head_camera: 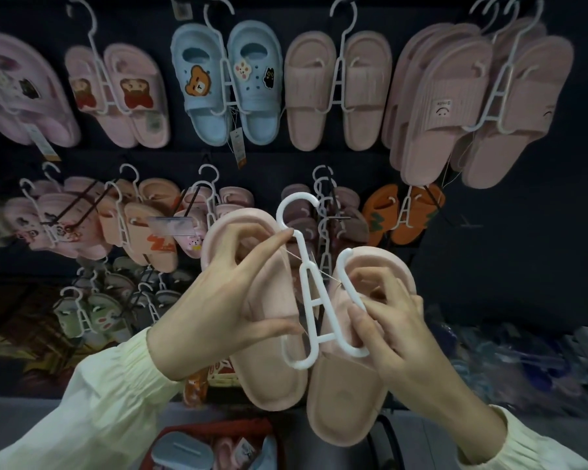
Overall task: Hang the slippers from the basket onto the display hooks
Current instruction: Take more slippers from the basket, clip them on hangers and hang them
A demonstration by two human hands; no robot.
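A pair of plain pale pink slippers is held up in front of the display wall. My left hand [228,296] grips the left slipper [272,368], its index fingertip touching the stem of a white plastic hanger [308,286]. The hanger lies between the two slippers with its top hook free. My right hand [384,320] grips the right slipper [343,408] and pinches the hanger's right arm against it. A thin thread runs across the hanger. At the bottom edge the red basket [197,432] holds more slippers, one grey-blue.
The dark wall carries rows of slippers on white hangers: pink pairs, a blue cartoon pair [228,83], beige pairs [333,89], an orange pair [403,213]. Black metal display hooks [336,217] stick out just behind the held hanger. Bagged goods lie at the lower right.
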